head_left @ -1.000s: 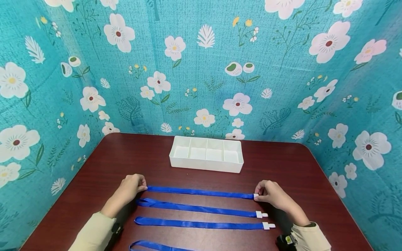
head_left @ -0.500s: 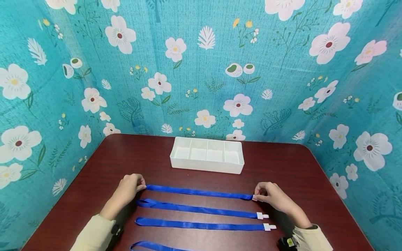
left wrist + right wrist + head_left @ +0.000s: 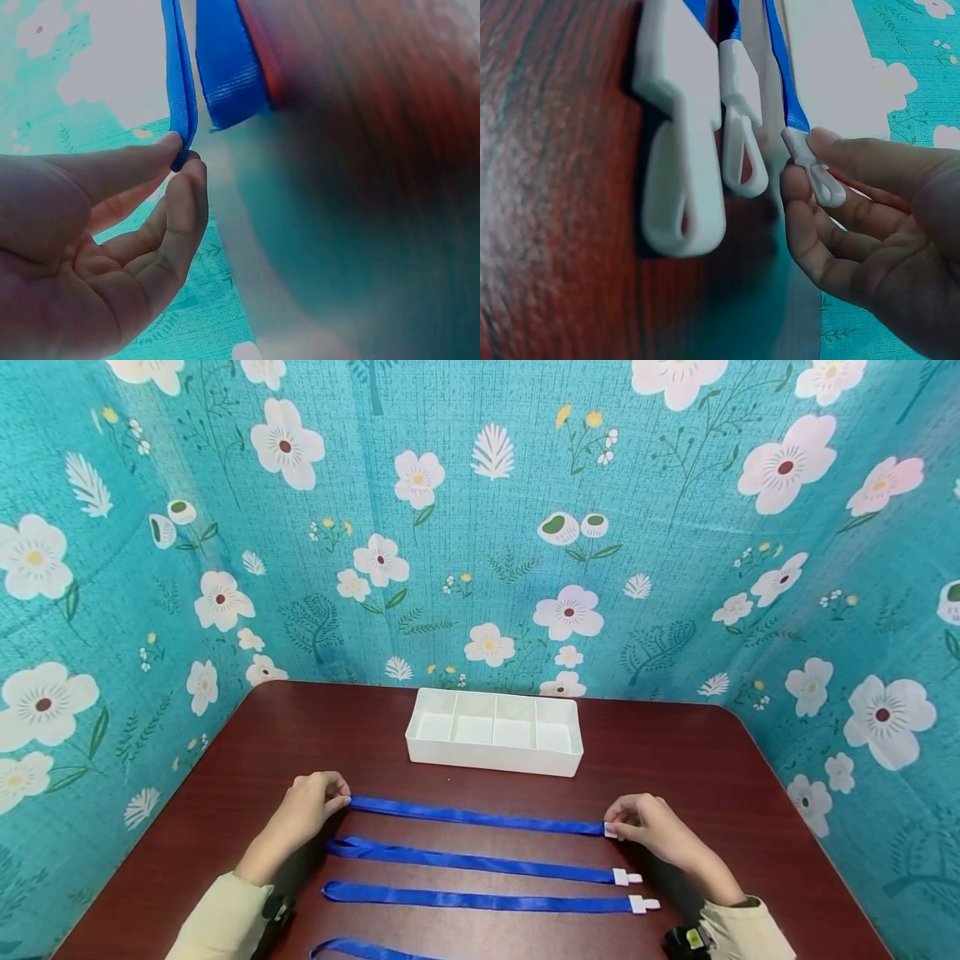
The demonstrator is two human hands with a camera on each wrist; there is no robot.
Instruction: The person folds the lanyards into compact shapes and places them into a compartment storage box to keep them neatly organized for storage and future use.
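Note:
A blue lanyard (image 3: 472, 816) is stretched straight between both hands, farthest back of the lanyards. My left hand (image 3: 309, 806) pinches its looped end between thumb and fingertips; in the left wrist view the folded strap (image 3: 180, 97) rises from that pinch. At the other end, my right hand (image 3: 654, 828) pinches the white plastic clip (image 3: 801, 146), whose hook (image 3: 829, 189) sticks out past the fingers in the right wrist view. Just nearer lies a second blue lanyard (image 3: 480, 862), its white clip (image 3: 626, 877) pointing right.
A third lanyard (image 3: 480, 900) lies parallel in front, and part of another (image 3: 367, 950) shows at the bottom edge. A white tray (image 3: 491, 753) with several compartments stands at the back of the dark red table (image 3: 675, 752). A flowered teal curtain (image 3: 480, 568) hangs behind.
The held lanyard's left end has moved slightly away from the person with the left hand. The right hand's grip on the clip has shifted a little. The other lanyards lie as before.

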